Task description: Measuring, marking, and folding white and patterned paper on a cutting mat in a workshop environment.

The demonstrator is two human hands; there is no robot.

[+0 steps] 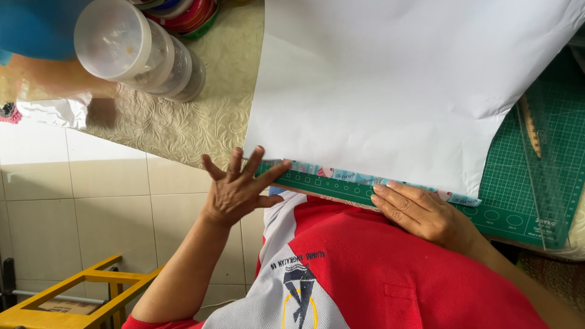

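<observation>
Two hands at the near edge of a white sheet, both flat, neither gripping.

I see my left hand [234,186] at the corner of the white sheet [396,91], fingers spread wide apart, fingertips on the sheet's edge. My right hand [423,210] lies further along the same edge, fingers together and pressed flat on the patterned strip [372,179] folded along it. The sheet covers most of the green cutting mat [524,183]; a clear ruler [545,176] lies on the mat beside the sheet. Stacked plastic jars [143,52] stand on the cream cloth [183,125], well apart from the sheet's corner.
</observation>
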